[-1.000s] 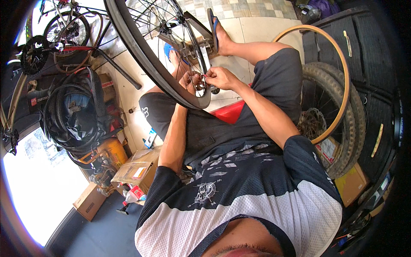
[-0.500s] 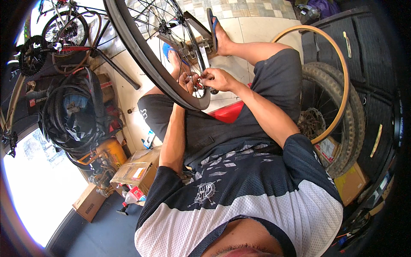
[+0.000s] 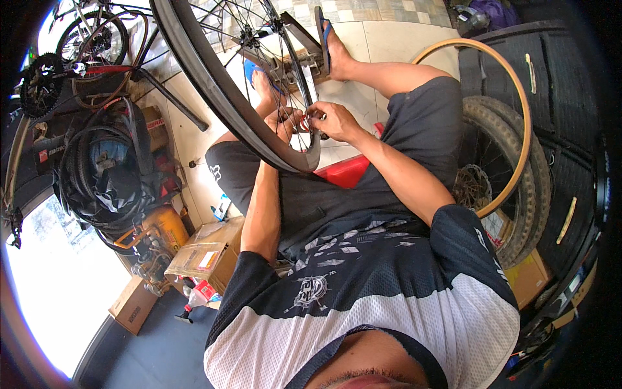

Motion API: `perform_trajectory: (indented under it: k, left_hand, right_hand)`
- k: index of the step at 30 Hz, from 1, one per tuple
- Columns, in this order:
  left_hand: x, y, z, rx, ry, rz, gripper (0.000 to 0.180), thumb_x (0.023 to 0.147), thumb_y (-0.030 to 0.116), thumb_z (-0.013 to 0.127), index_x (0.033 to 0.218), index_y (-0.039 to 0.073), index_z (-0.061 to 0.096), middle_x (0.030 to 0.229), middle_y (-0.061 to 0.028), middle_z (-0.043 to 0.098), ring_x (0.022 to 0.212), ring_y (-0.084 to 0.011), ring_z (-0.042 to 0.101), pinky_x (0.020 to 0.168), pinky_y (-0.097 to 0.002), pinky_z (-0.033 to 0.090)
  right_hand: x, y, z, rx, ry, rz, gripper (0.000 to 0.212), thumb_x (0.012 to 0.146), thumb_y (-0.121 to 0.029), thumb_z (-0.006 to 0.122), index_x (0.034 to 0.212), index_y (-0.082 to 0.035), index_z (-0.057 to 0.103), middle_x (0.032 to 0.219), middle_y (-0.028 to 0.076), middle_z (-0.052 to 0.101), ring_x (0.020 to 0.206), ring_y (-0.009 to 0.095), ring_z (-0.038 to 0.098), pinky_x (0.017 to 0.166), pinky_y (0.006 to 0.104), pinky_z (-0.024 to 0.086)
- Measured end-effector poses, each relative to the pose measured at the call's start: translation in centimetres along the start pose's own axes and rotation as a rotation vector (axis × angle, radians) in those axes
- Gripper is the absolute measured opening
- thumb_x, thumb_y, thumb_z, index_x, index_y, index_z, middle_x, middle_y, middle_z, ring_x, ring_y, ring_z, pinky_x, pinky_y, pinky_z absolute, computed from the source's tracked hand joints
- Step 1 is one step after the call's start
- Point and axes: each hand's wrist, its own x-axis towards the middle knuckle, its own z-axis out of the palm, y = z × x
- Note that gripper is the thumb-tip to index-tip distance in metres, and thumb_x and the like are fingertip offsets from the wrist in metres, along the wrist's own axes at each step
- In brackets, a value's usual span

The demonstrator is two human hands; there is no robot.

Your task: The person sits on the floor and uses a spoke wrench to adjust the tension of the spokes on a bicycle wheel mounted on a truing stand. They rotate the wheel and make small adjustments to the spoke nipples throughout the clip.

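A black deep-rimmed bicycle wheel (image 3: 206, 87) stands upright before me, its hub in a metal stand (image 3: 303, 37). My left hand (image 3: 285, 123) reaches in at the lower rim, fingers curled among the spokes around a small red tool, apparently a spoke wrench (image 3: 304, 123). On the rim's other side, my right hand (image 3: 334, 121) is closed, thumb and fingertips pinched close beside the red tool. Whatever lies between those right fingertips is hidden. Both hands nearly meet at the rim.
To the right, a tan hoop-like rim (image 3: 522, 129) leans with knobby tyres (image 3: 538, 181) against dark drawers (image 3: 512, 71). Left are bundled black tyres (image 3: 84, 168), a yellow compressor (image 3: 165, 230) and a cardboard box (image 3: 207, 253). Something red (image 3: 343, 172) lies between my legs.
Both hands stay at the same part of the rim, with small finger shifts. More of the red tool shows between them. The wheel appears slightly shifted in view.
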Motion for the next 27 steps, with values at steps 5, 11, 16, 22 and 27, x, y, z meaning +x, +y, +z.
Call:
perform_trajectory:
  k: [5, 11, 16, 22, 27]
  left_hand:
    - [0.3, -0.1, 0.6, -0.11, -0.037, -0.027, 0.03, 0.096, 0.028, 0.076, 0.099, 0.0, 0.07, 0.081, -0.0048, 0.071, 0.069, -0.0146, 0.067, 0.056, -0.0288, 0.053]
    - [-0.2, 1.2, 0.5, -0.135, 0.0, -0.071, 0.028, 0.097, 0.024, 0.076, 0.095, -0.003, 0.069, 0.074, -0.0055, 0.068, 0.062, -0.0138, 0.063, 0.054, -0.0295, 0.051]
    - [-0.5, 2.2, 0.6, -0.104, 0.012, -0.11, 0.028, 0.097, 0.024, 0.076, 0.092, -0.002, 0.07, 0.074, -0.006, 0.067, 0.062, -0.0146, 0.063, 0.056, -0.0307, 0.052]
    - [-0.2, 1.3, 0.9, -0.197, 0.01, -0.112, 0.032, 0.097, 0.03, 0.075, 0.092, -0.001, 0.071, 0.079, -0.0058, 0.069, 0.065, -0.0149, 0.064, 0.058, -0.0299, 0.054]
    - [-0.1, 0.9, 0.6, -0.103, 0.01, -0.077, 0.031, 0.098, 0.028, 0.075, 0.091, -0.002, 0.071, 0.073, -0.0056, 0.067, 0.062, -0.0134, 0.063, 0.054, -0.0284, 0.05]
  right_hand:
    - [0.8, 1.6, 1.0, 0.325, 0.009, 0.043, 0.035, 0.098, -0.021, 0.065, 0.125, 0.001, 0.059, 0.097, 0.017, 0.075, 0.087, 0.023, 0.072, 0.078, 0.0376, 0.055]
    - [-0.2, -0.4, 0.4, 0.115, -0.017, -0.024, 0.044, 0.097, -0.031, 0.071, 0.122, 0.002, 0.06, 0.1, 0.017, 0.076, 0.089, 0.023, 0.072, 0.08, 0.036, 0.055]
    - [0.2, -0.1, 0.0, 0.033, 0.007, -0.103, 0.04, 0.093, -0.028, 0.073, 0.118, 0.002, 0.065, 0.098, 0.016, 0.076, 0.088, 0.024, 0.073, 0.08, 0.0364, 0.056]
    - [0.4, 0.5, 0.8, 0.27, 0.03, 0.008, 0.036, 0.095, -0.026, 0.07, 0.118, 0.001, 0.064, 0.091, 0.014, 0.075, 0.08, 0.023, 0.071, 0.075, 0.0361, 0.054]
    - [0.0, -0.2, 0.7, 0.249, 0.001, 0.006, 0.038, 0.095, -0.028, 0.071, 0.118, 0.001, 0.063, 0.09, 0.013, 0.075, 0.08, 0.023, 0.07, 0.075, 0.0365, 0.054]
